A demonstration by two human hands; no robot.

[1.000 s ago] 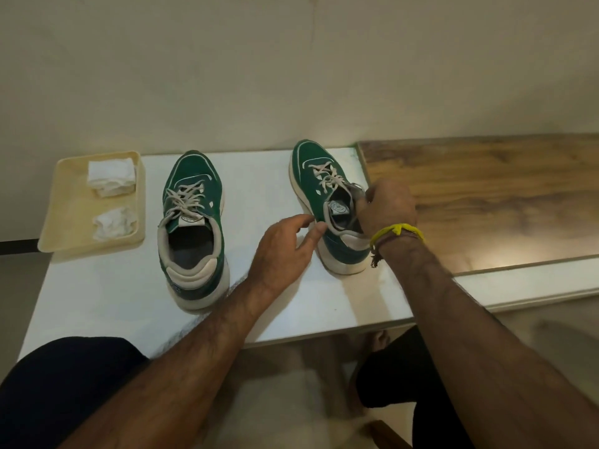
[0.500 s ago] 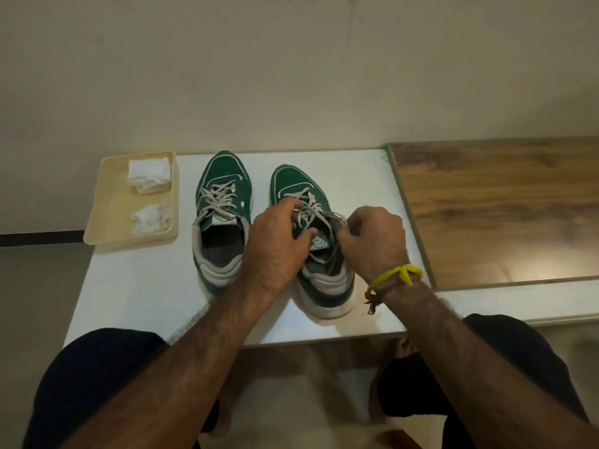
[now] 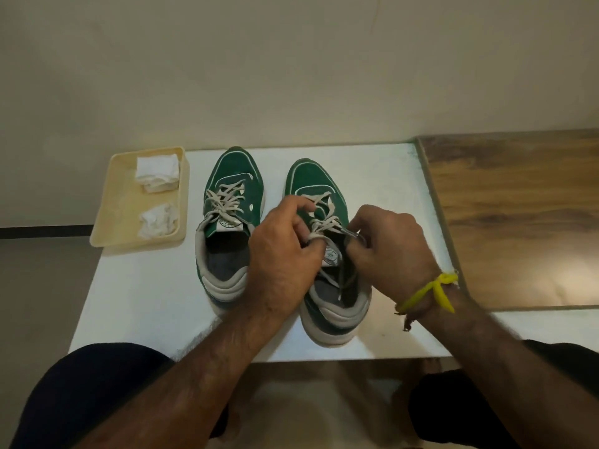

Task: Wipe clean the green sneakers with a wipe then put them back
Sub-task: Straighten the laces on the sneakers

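Two green sneakers with grey-white soles stand side by side on the white table (image 3: pixel 136 293), toes toward the wall. The left sneaker (image 3: pixel 231 196) stands untouched. Both my hands are on the right sneaker (image 3: pixel 311 179). My left hand (image 3: pixel 285 257) pinches its white laces near the tongue. My right hand (image 3: pixel 389 247), with a yellow band at the wrist, pinches the laces and collar on the shoe's right side. Two crumpled white wipes (image 3: pixel 157 170) lie in the beige tray.
The beige tray (image 3: pixel 120 202) sits at the table's back left corner, partly over the edge. A brown wooden board (image 3: pixel 518 215) covers the table to the right of the shoes. A plain wall stands just behind. My dark-clothed knees are below the table's front edge.
The right sneaker was brought left to stand next to the left one. My left hand moved onto its laces, and both hands now pinch at the laces.
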